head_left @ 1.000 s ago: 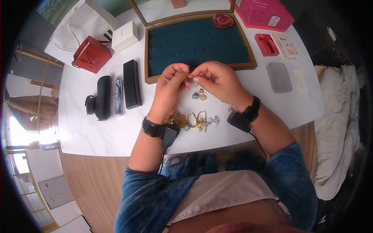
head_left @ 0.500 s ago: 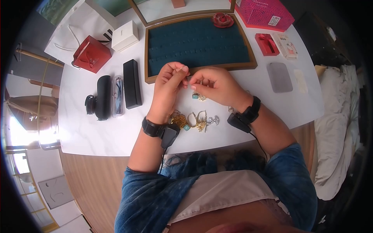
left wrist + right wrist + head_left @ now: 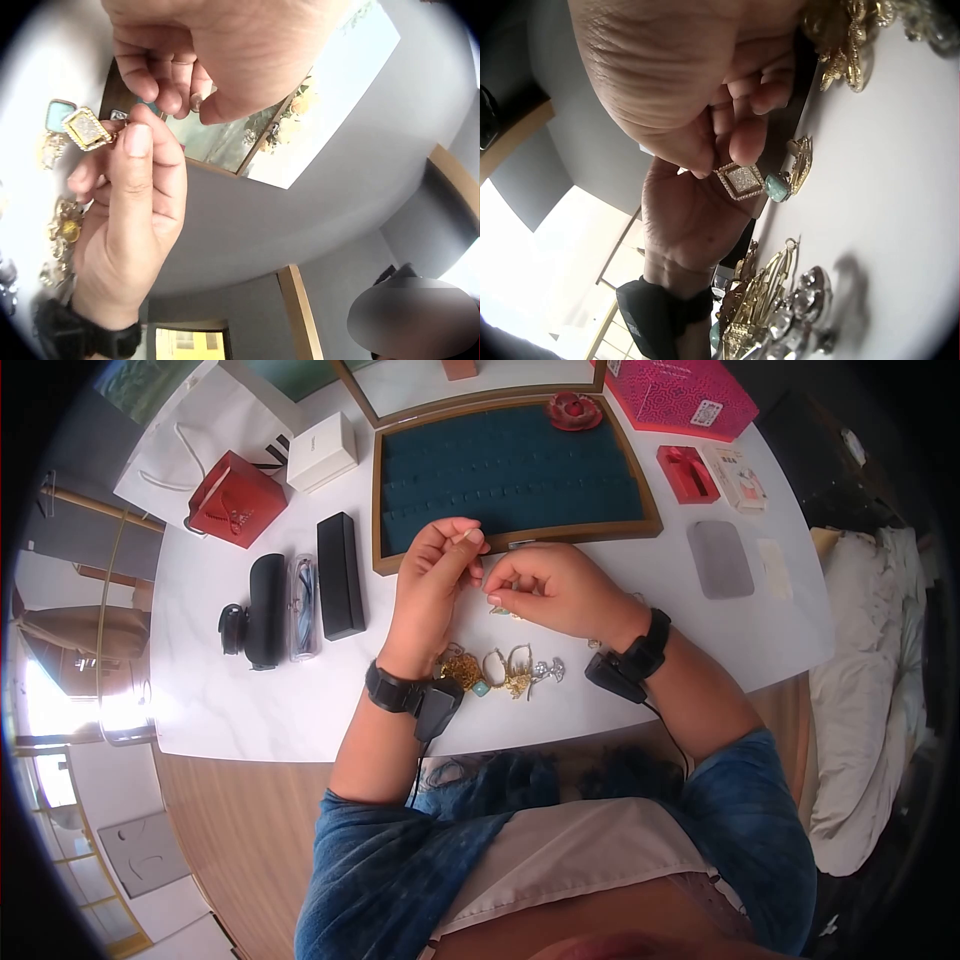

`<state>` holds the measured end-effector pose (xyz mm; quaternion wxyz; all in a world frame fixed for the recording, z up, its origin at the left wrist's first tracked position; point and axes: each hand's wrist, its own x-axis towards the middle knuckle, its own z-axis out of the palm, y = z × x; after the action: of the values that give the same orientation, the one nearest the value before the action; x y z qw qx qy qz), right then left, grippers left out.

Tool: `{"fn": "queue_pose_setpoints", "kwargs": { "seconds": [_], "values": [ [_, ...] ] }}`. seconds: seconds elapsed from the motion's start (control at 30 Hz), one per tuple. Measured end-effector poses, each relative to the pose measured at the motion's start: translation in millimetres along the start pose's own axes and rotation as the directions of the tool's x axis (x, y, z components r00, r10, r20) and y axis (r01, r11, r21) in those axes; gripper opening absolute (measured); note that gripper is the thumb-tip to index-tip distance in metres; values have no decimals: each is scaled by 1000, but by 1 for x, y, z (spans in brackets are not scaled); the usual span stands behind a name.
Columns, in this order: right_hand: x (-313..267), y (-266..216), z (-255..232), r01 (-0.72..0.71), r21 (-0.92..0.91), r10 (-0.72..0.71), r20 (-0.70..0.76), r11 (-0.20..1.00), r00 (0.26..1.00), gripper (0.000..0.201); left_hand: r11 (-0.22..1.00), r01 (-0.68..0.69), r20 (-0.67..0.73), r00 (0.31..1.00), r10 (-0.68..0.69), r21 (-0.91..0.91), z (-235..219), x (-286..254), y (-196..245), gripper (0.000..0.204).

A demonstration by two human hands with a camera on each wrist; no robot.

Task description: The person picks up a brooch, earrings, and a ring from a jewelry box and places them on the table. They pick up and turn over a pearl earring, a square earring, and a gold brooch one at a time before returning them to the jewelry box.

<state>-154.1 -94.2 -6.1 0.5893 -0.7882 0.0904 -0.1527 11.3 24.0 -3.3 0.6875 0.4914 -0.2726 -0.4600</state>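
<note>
My right hand (image 3: pixel 565 588) pinches a square gold-rimmed earring (image 3: pixel 87 129) with a sparkling centre between thumb and forefinger, seen clearly in both wrist views. Just left of it, my left hand (image 3: pixel 430 585) is curled, thumb against fingertips, around a small round piece (image 3: pixel 196 102); what it is I cannot tell. A narrow gap separates the hands. Below the right fingers on the white table lies a jewel with a turquoise stone (image 3: pixel 778 187) next to gold jewelry. Nearer the body rest gold jewelry (image 3: pixel 460 670), hoop-like gold pieces (image 3: pixel 518 682) and a silver piece (image 3: pixel 548 670).
Beyond the hands stands a wooden jewelry case (image 3: pixel 380 490), lid raised, lined in dark teal, with a red flower ornament (image 3: pixel 574 413). To the left are a long black box (image 3: pixel 341 575), a glasses case (image 3: pixel 265 612) and a red bag (image 3: pixel 237 500). A grey pad (image 3: pixel 719 560) lies right.
The hands were together at the fingertips; my right hand has drawn away, down toward the body, over the turquoise jewel. The left hand has barely moved.
</note>
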Motion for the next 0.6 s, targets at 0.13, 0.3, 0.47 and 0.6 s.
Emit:
{"fn": "queue_pose_setpoints", "kwargs": {
  "seconds": [0.13, 0.3, 0.47, 0.6],
  "values": [
    [0, -1, 0, 3, -16, -3, -5, 1000, 1000, 10, 999, 7, -7, 1000, -7, 38, 1, -1, 1, 23],
    [0, 4, 2, 59, 8, -59, -35, 998, 998, 9, 1000, 7, 1, 1000, -7, 29, -1, -1, 0, 23],
    [1, 5, 2, 74, -13, -75, -54, 997, 996, 8, 1000, -1, 3, 1000, 1, 3, -2, 0, -2, 19],
    [1, -1, 0, 51, -34, -54, -88, 998, 995, 9, 1000, -4, -1, 1000, 4, -1, -2, 1, -3, 18]
  ]
}}
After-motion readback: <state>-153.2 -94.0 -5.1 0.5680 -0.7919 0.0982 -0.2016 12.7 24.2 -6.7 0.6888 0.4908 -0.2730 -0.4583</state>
